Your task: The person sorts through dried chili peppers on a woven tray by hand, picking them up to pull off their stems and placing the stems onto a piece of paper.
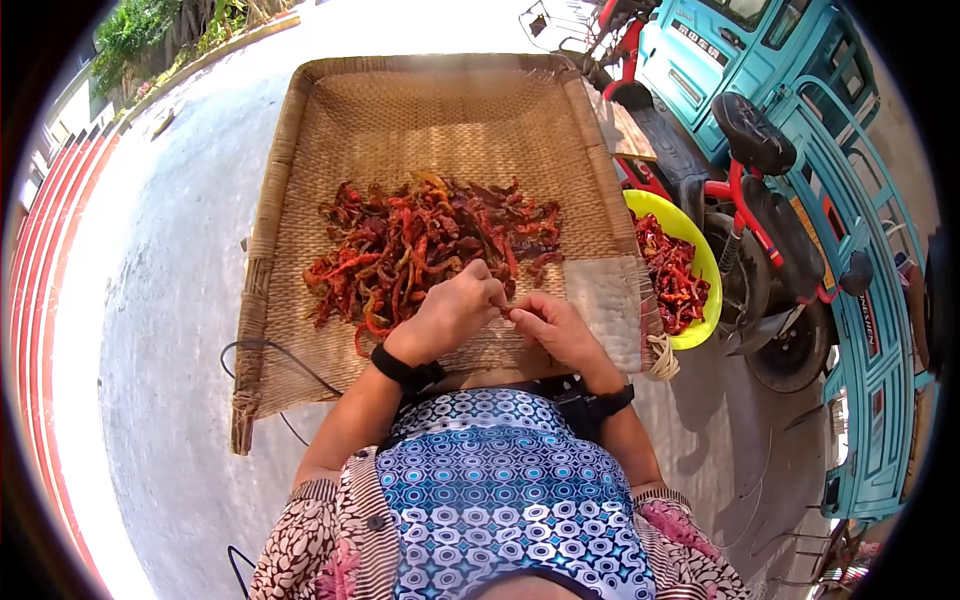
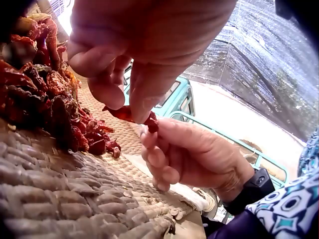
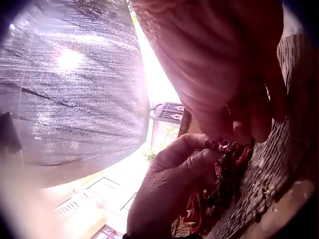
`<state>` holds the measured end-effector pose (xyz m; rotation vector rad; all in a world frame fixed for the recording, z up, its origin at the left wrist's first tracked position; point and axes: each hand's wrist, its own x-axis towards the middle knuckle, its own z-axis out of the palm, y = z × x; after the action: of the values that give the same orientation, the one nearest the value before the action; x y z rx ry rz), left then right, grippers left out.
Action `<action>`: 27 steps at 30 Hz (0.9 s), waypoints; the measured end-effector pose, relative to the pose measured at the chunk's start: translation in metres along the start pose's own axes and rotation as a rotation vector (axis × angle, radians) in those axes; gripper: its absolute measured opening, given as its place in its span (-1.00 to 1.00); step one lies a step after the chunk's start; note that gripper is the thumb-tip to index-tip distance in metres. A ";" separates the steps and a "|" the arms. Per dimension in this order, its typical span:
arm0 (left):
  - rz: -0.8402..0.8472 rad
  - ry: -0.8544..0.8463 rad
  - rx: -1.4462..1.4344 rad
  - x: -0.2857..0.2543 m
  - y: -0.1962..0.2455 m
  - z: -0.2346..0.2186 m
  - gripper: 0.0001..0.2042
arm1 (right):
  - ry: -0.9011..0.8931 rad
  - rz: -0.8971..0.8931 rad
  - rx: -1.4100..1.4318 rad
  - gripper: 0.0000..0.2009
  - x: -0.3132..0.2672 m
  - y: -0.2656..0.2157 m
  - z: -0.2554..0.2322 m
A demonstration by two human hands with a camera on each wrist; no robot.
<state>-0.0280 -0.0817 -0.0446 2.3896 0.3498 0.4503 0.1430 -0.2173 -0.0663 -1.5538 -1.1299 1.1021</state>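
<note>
Both hands meet over the near part of a woven basket tray (image 1: 430, 115). Between thumb and fingers, my left hand (image 1: 455, 312) pinches a small dried red chili pepper (image 2: 119, 113). At the chili's other end, my right hand (image 1: 562, 330) pinches the tip with its thumb and forefinger, the other fingers curled below. A loose heap of dried chili peppers (image 1: 420, 235), red to brown, lies on the tray just beyond the hands. In the right wrist view, the chili is mostly hidden behind the fingers.
A yellow bowl (image 1: 712, 285) of redder chilies (image 1: 672, 275) stands right of the tray. A pale patch (image 1: 605, 300) covers the tray's near right corner. Farther right are a red-framed bike (image 1: 745, 200) and a turquoise cargo vehicle (image 1: 850, 260). Red-edged steps (image 1: 55, 270) run along the left.
</note>
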 end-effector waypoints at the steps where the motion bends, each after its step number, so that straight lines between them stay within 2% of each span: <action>1: -0.001 0.004 -0.018 0.000 -0.001 0.000 -0.85 | -0.005 -0.013 0.016 -0.81 0.000 0.000 0.000; 4: -0.059 0.060 -0.053 0.002 0.002 0.001 -0.80 | 0.065 0.079 0.131 -0.82 -0.006 0.000 -0.015; 7: -0.073 0.028 -0.007 0.000 -0.003 0.001 -0.76 | 0.329 -0.005 0.191 -0.80 -0.008 0.009 -0.051; 10: -0.157 -0.077 0.069 -0.001 -0.013 0.009 -0.74 | 0.695 -0.201 0.729 -0.78 -0.014 0.012 -0.078; 13: -0.141 -0.074 0.124 -0.001 -0.017 0.014 -0.73 | 0.761 -0.103 0.804 -0.74 -0.010 0.010 -0.084; 17: -0.145 -0.079 0.151 0.000 -0.016 0.015 -0.70 | 0.313 0.121 0.241 -0.75 0.010 0.001 -0.046; 23: -0.139 -0.092 0.075 -0.001 -0.021 0.014 -0.55 | 0.327 0.093 -0.479 -0.73 0.057 0.029 -0.007; 27: -0.200 -0.063 0.013 0.000 -0.003 0.003 -0.42 | 0.338 0.043 -0.452 -0.77 0.048 0.021 -0.007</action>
<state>-0.0275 -0.0811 -0.0490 2.3458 0.5587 0.2815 0.1624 -0.1762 -0.0927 -2.0307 -1.1620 0.5952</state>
